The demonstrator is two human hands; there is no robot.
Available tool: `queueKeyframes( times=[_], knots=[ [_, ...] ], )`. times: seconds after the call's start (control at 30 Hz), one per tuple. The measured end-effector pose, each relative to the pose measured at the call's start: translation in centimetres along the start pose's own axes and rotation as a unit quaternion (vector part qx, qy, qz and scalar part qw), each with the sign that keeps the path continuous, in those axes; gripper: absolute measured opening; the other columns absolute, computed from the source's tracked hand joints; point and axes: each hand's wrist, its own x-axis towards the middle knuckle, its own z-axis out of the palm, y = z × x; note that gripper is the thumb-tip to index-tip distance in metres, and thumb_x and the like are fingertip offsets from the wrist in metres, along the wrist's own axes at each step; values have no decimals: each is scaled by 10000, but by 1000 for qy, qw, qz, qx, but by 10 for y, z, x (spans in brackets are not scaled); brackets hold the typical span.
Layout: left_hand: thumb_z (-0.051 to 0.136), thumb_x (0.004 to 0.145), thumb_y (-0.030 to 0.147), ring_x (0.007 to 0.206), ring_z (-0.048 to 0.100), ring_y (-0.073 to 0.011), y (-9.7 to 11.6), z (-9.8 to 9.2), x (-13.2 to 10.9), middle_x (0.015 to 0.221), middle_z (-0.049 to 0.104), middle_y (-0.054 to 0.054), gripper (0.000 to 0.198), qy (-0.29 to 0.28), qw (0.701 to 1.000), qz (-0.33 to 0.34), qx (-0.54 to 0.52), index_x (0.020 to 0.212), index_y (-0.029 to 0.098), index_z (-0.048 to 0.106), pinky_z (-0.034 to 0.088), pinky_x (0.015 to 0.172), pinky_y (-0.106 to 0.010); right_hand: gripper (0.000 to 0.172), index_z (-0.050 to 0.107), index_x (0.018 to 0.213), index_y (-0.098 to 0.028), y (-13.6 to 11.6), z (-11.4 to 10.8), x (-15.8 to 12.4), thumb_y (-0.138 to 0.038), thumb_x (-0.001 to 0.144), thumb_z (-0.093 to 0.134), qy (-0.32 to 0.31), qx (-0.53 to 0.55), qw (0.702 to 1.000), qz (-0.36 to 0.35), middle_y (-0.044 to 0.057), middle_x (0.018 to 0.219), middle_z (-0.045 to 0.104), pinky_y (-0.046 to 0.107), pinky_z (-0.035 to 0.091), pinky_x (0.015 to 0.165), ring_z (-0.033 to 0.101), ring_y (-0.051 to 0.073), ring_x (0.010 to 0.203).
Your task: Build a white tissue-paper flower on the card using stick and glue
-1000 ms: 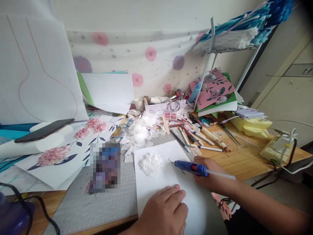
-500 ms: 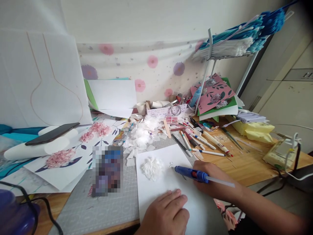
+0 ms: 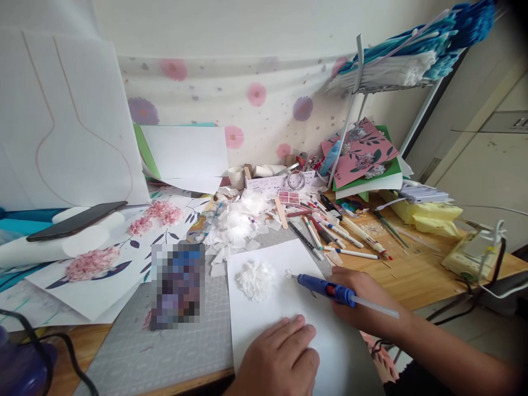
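Observation:
My right hand [image 3: 350, 294] is wrapped round a blue hot glue gun [image 3: 322, 287], with a clear glue stick [image 3: 377, 307] poking out of its back end. The gun's nozzle is just beside a small blob of clear glue [image 3: 288, 273] on a white sheet of paper [image 3: 264, 335]. Left of that blob, a fluffy white flower of paper petals [image 3: 254, 280] sits on the sheet. My left hand [image 3: 284, 357] lies flat on the lower part of the paper, fingers stretched out and holding nothing.
White tissue scraps [image 3: 241, 220] are heaped behind the sheet. Several pens [image 3: 350, 236] lie to the right on the wooden table. A grey cutting mat [image 3: 198, 352] is underneath. At left are pink flower pictures [image 3: 93, 264] and a phone [image 3: 78, 221] on a white roll.
The glue gun's nozzle has drawn slightly right, away from the glue blob. My left hand stays on the paper. The whole view has shifted a little.

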Motion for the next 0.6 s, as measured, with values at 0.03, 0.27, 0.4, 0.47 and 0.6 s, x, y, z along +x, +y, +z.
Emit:
queueKeyframes(
  times=[0.03, 0.27, 0.4, 0.47, 0.6],
  knots=[
    [413, 817, 183, 956, 643, -183, 0, 0, 0, 968, 689, -16, 184, -1, 1000, -2, 0, 717, 182, 568, 563, 783, -292, 116, 519, 602, -154, 0, 0, 0, -61, 637, 459, 0, 0, 1000, 2, 13, 678, 512, 215, 307, 569, 494, 109, 614],
    [412, 833, 202, 1006, 619, -180, -1, -2, -2, 1017, 672, -27, 185, -12, 1000, 7, -1, 745, 178, 573, 539, 838, -287, 109, 517, 635, -170, 6, 3, 4, -99, 692, 457, 6, 13, 1000, -5, 4, 695, 521, 225, 329, 588, 500, 118, 630],
    [390, 848, 203, 993, 625, -187, -1, -3, -2, 1012, 677, -24, 215, -17, 1000, 2, -2, 752, 178, 581, 554, 808, -302, 115, 486, 595, -166, 5, 4, 6, -73, 648, 443, 9, -10, 1000, 6, 12, 666, 505, 245, 315, 572, 482, 127, 607],
    [381, 851, 203, 988, 628, -193, 0, -2, -2, 1007, 680, -23, 228, -17, 1000, 1, -5, 752, 178, 584, 561, 793, -310, 128, 480, 590, -165, 4, 3, 6, -57, 642, 437, 6, -9, 1000, 3, 16, 660, 505, 245, 317, 575, 490, 131, 618],
    [390, 846, 206, 996, 624, -194, -1, -2, -3, 1020, 678, -27, 217, -17, 1000, 3, -7, 771, 176, 591, 560, 798, -312, 128, 507, 645, -169, 3, 1, 9, -61, 678, 447, 5, 5, 1000, -7, 17, 703, 525, 235, 328, 588, 507, 130, 643]
  ],
)
